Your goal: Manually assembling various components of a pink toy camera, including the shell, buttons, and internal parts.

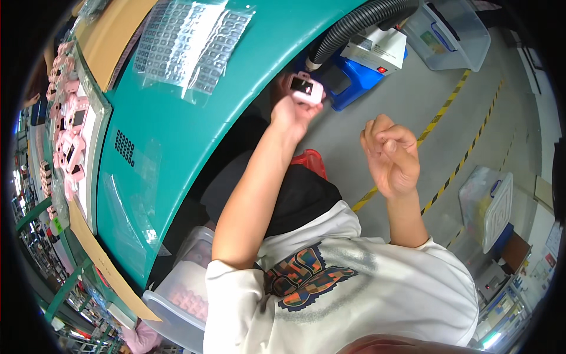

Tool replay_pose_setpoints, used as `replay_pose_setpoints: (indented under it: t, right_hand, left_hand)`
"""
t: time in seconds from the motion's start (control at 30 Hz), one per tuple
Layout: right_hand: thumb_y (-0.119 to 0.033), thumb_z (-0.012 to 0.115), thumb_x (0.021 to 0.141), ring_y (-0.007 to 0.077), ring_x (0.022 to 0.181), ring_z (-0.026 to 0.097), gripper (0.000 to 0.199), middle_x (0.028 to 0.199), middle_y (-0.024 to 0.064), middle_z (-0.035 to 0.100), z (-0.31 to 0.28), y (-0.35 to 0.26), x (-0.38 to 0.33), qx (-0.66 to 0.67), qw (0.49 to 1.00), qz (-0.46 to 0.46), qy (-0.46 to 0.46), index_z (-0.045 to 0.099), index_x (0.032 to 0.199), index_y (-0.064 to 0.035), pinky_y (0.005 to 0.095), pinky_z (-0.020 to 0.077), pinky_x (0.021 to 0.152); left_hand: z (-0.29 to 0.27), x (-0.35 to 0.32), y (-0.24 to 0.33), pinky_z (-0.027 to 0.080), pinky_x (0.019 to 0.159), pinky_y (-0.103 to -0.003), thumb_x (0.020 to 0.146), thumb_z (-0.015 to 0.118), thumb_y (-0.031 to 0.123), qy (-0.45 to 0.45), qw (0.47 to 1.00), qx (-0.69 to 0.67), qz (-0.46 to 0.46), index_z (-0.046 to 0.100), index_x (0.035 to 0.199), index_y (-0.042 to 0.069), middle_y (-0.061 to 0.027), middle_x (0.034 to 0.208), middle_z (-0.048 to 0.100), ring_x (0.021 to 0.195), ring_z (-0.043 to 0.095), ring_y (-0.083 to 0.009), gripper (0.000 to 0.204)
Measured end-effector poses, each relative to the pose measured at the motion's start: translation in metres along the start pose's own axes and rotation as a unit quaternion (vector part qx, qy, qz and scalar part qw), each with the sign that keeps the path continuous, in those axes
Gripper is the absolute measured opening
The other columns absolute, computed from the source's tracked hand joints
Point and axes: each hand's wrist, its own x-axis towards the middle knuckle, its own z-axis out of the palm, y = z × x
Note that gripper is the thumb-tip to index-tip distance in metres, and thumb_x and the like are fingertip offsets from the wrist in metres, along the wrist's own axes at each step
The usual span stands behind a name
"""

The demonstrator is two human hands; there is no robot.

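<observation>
My left hand (pixel 291 120) is closed around a small pink toy camera (pixel 306 88) with a dark screen. It holds the camera just below the end of a black corrugated hose (pixel 354 26), past the edge of the green table. My right hand (pixel 391 154) is raised over the floor, apart from the camera. Its fingers are curled and the thumb meets the forefinger; whether something small sits in that pinch I cannot make out.
The green table (pixel 194 147) carries a plastic-wrapped sheet of clear pieces (pixel 188 47) and small black pads (pixel 125 147). Several pink devices (pixel 73 135) fill a tray at left. A white box with a red switch (pixel 377 50) stands on a blue stool (pixel 354 88). Clear bins (pixel 448 35) line the floor.
</observation>
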Motion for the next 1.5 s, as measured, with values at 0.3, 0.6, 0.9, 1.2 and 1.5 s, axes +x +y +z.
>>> replay_pose_setpoints:
  t: [0.3,0.6,0.9,1.2,1.5]
  right_hand:
    - [0.011,0.070,0.071,0.0152,0.067,0.049,0.022,0.082,0.0072,0.062,0.060,0.004,0.026,-0.523,0.824,-0.102,-0.194,0.077,0.088,-0.0019,0.0253,0.0394,0.058]
    - [0.006,0.074,0.068,0.0155,0.061,0.045,0.013,0.078,0.0036,0.059,0.118,0.017,0.022,-0.604,0.694,-0.211,-0.332,0.072,0.079,-0.0020,0.0262,0.0384,0.056]
    - [0.004,0.073,0.070,0.0165,0.060,0.044,0.009,0.077,0.0038,0.058,0.143,0.009,0.014,-0.661,0.611,-0.214,-0.379,0.070,0.076,-0.0016,0.0273,0.0386,0.056]
    - [0.000,0.068,0.073,0.0172,0.063,0.040,0.006,0.078,0.0028,0.051,0.151,0.011,0.016,-0.644,0.616,-0.220,-0.397,0.063,0.072,-0.0034,0.0270,0.0369,0.057]
    - [0.000,0.071,0.075,0.0175,0.063,0.044,0.006,0.078,0.0030,0.054,0.153,0.016,0.012,-0.566,0.724,-0.112,-0.377,0.068,0.079,-0.0020,0.0260,0.0381,0.056]
  left_hand:
    - [-0.016,-0.185,0.011,0.055,0.077,-0.041,0.095,0.039,0.032,-0.036,0.994,-0.075,0.064,0.050,0.131,0.003,-0.0222,0.124,0.058,0.103,0.063,-0.0327,0.047]
    - [-0.033,-0.236,0.010,0.056,0.086,-0.036,0.092,0.041,0.032,-0.069,0.970,0.019,0.232,0.049,0.134,0.001,-0.0204,0.127,0.057,0.110,0.059,-0.0284,0.052]
    - [-0.037,-0.248,0.012,0.045,0.094,-0.032,0.090,0.043,0.021,-0.051,0.932,0.179,0.312,0.053,0.129,0.000,-0.0177,0.127,0.057,0.108,0.056,-0.0234,0.045]
    - [-0.031,-0.256,0.018,0.046,0.089,-0.030,0.086,0.047,0.003,-0.032,0.909,0.227,0.349,0.057,0.124,-0.002,-0.0165,0.118,0.063,0.100,0.058,-0.0207,0.040]
    - [-0.047,-0.252,0.013,0.048,0.088,-0.028,0.083,0.052,0.003,-0.034,0.940,0.154,0.304,0.061,0.118,-0.003,-0.0153,0.110,0.067,0.095,0.061,-0.0206,0.037]
